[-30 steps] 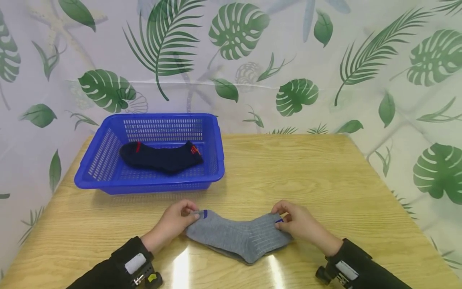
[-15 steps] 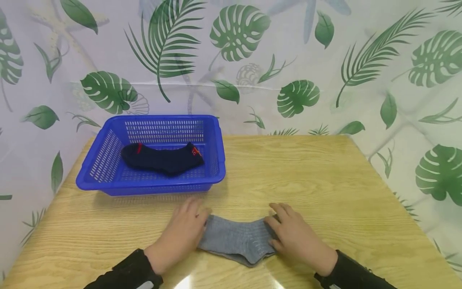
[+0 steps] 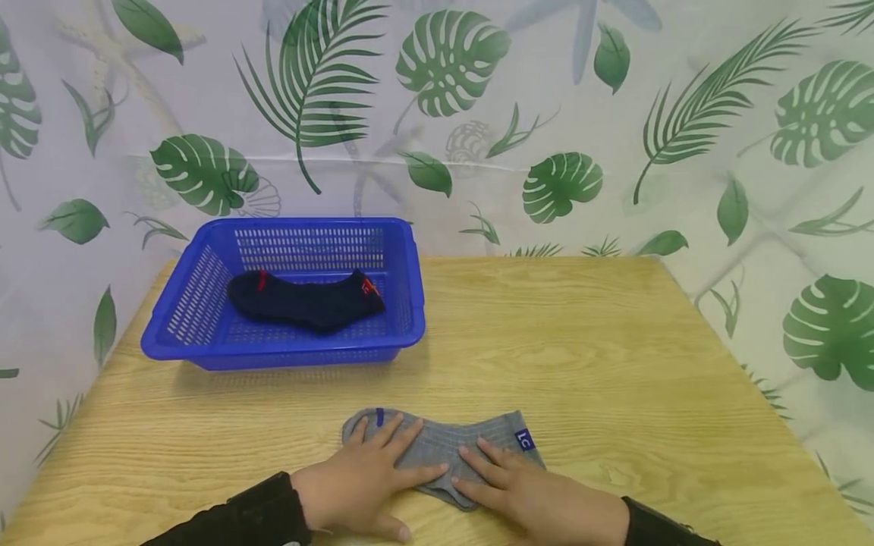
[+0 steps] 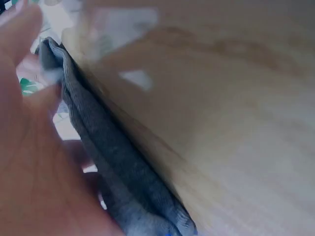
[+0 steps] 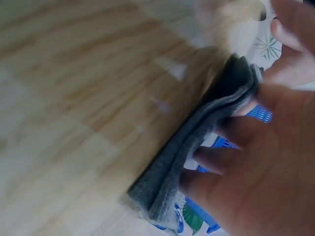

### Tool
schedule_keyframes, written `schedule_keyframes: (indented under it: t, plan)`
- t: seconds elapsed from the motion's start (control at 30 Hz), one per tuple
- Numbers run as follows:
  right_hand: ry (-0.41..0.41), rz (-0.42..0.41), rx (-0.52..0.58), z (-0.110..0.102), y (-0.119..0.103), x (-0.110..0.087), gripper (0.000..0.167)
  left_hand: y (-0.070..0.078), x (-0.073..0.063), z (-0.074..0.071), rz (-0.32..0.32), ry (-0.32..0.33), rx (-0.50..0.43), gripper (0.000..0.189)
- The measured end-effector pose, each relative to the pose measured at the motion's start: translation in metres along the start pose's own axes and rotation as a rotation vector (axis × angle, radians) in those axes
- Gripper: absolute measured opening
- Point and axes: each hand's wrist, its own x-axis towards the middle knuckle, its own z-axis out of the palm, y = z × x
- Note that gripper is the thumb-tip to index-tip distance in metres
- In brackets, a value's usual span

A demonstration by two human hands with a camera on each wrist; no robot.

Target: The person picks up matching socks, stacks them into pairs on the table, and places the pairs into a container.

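Observation:
A pair of grey socks [image 3: 437,447] lies flat and stacked on the wooden table, toe to the left, cuff with a blue "LC" label [image 3: 524,440] to the right. My left hand [image 3: 365,478] rests on the toe half with spread, straight fingers. On the heel and cuff half lies my right hand [image 3: 526,489], its fingers also extended and pointing left. Both wrist views show the layered edge of the grey socks [image 4: 123,152] under the fingers, with bare wood beside it. Part of the socks is hidden beneath the hands.
Behind the left hand stands a blue plastic basket [image 3: 293,353] with perforated walls. Inside it lie dark navy socks [image 3: 307,301] with red marks. A leaf-printed cloth [image 3: 478,189] hangs behind the wooden table [image 3: 580,341].
Both hands released the toe and cuff ends of the grey socks, then moved inward and toward the body to lie flat on top. The basket and dark socks stay put.

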Motion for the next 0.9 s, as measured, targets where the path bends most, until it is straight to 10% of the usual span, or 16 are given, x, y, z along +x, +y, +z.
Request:
schedule_keyframes:
  t: [0.57, 0.73, 0.9]
  plan:
    - [-0.286, 0.045, 0.139, -0.002, 0.005, 0.003, 0.084, -0.015, -0.009, 0.004, 0.037, -0.072, -0.138, 0.057]
    - [0.083, 0.089, 0.234, -0.032, 0.013, -0.007, 0.075, -0.018, -0.011, -0.015, -0.048, 0.130, -0.280, 0.066]
    - [0.365, 0.410, 0.197, -0.040, 0.030, -0.012, 0.050, -0.033, -0.015, -0.023, -0.233, 0.440, -0.283, 0.061]
